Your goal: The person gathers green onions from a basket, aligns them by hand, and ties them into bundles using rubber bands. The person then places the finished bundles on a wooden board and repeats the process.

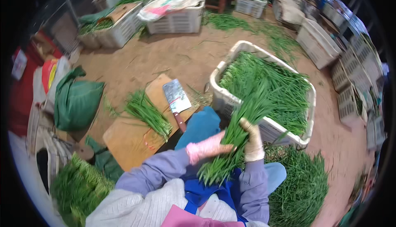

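Soft, fairly even light reaches the ground (pixel 123 68) around me, though I can't make out its source. The upper left of the frame sinks into dimness. Near the centre, a pale sheen lies across the blade of the cleaver (pixel 177 97). My left hand (pixel 208 147) and right hand (pixel 252 142) look slightly soft, and the heap of greens (pixel 78 190) at lower left is smeared. Toward the right rim the stacked crates (pixel 348 103) lean and bend; black fills the corners.
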The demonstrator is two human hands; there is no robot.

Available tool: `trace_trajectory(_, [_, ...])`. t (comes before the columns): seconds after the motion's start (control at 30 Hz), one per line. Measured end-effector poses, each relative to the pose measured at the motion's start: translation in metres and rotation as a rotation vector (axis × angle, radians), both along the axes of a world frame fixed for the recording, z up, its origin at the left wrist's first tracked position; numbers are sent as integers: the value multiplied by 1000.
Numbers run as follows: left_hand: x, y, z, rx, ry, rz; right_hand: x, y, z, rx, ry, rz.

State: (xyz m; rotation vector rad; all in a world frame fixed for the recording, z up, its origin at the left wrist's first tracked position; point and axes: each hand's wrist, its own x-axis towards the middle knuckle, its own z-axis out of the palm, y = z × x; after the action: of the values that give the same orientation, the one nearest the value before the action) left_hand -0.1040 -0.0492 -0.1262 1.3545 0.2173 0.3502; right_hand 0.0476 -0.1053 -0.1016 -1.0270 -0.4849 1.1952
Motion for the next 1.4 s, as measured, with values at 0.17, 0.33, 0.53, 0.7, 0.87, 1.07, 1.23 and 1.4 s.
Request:
trace_trajectory(0.17, [-40,80,118,473,3,340,-46,86,129,414,-315,-114])
trace_trajectory(0.33, [-92,147,99,1035,-15,595,-107,157,97,399,-725,-275])
trace_trajectory(0.53, [-114,157,-31,826,200,769,-137,189,-28,-151,-391,120])
trace_trajectory(0.7, [-102,159,-30,631,-91,1311,-182,190,-16,115,-810,82])
trace_trajectory(0.87, [-82,181,8,514,21,1379,-146,191,28,199,-838,61])
trace_trajectory(1.07, [-85,192,103,-303,-605,932,-115,193,37,59,-694,524])
trace_trajectory(1.23, [-5,189,106,-359,-650,912,-25,106,-15,-119,-987,346])
trace_trajectory(1.4, [38,195,75,-558,-446,760,-29,-22,-20,-225,-439,51])
